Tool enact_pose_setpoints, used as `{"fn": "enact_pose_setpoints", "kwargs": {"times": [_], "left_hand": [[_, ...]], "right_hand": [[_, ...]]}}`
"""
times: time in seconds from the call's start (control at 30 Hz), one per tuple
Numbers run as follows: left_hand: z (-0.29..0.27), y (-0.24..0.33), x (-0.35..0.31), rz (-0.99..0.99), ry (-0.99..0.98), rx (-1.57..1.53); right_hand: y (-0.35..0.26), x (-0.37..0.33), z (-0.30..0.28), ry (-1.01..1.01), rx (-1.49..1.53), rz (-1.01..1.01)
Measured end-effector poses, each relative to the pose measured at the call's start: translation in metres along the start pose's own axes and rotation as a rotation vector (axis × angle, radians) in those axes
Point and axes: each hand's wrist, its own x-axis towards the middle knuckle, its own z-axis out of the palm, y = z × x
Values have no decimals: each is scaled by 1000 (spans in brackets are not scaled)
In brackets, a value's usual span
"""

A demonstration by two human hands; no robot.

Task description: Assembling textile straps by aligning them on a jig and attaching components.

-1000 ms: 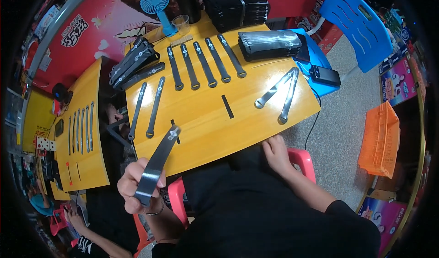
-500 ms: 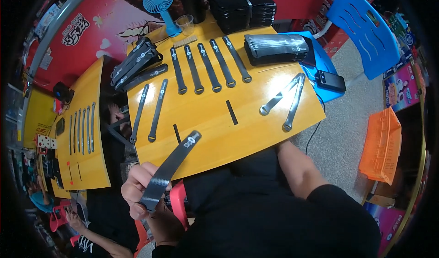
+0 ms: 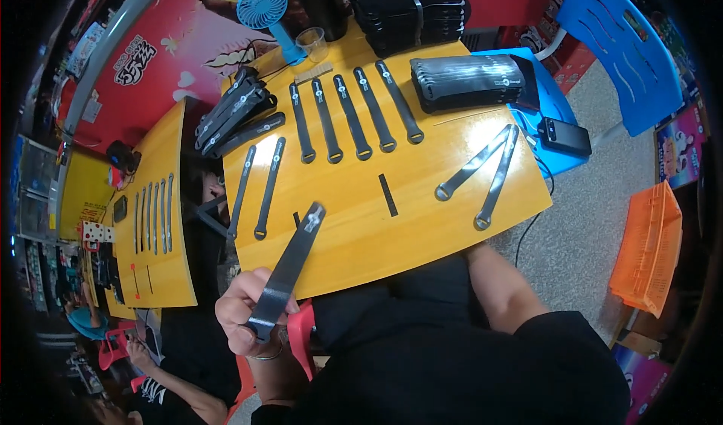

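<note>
I view 1 glossy black strap [image 3: 289, 270], pale-printed near its upper end; my left hand [image 3: 239, 310] clamps its lower end.

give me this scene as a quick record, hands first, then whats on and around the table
left hand: holds one black strap
right hand: hidden at the table edge; right forearm shows
table: yellow
middle row: five straps, side by side
left side: two straps
right side: two straps, upper ends close together
back: blue fan, clear cup, black stack
beyond right edge: blue chair, orange basket
</note>
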Motion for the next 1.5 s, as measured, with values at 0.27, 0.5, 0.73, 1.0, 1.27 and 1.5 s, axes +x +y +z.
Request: {"fn": "enact_pose_setpoints", "kwargs": {"times": [0.27,0.5,0.73,1.0,1.27,1.5], "left_hand": [[12,-10,-1,60,5,135],[14,-7,-14,-51,92,163],[11,4,-28,-47,115,189],[2,7,-22,-29,209,288],[8,7,-9,96,-52,92],[5,8,-16,-135,-409,15]], "right_hand": [[-23,-1,-6,-148,-179,11],[-44,-3,-5,-290,-356,5],[-69,-12,-6,-395,-533,-19],[-94,-34,-14,-416,-674,27],[-56,-85,-52,-536,-848,83],[-164,-127,-74,-215,-213,-805]]}}
